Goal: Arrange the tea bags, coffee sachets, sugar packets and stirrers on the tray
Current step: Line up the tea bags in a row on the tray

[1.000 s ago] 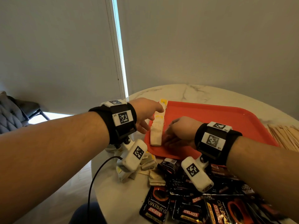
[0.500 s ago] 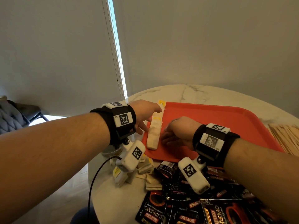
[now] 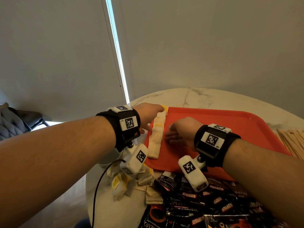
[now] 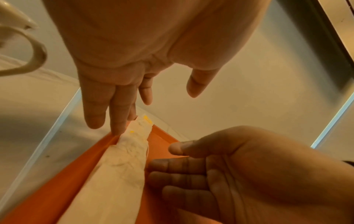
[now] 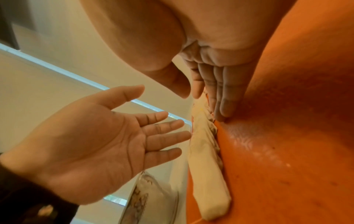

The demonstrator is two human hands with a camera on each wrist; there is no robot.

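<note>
Tea bags (image 3: pixel 156 137) nearer tray (image 3: pixel 230 122) edge

A row of tea bags (image 3: pixel 156 137) lies along the tray's (image 3: pixel 230 127) left edge, between both hands; coffee sachets (image 3: pixel 205 204) lie before the tray; stirrers (image 3: pixel 292 142) lie to its right.
</note>
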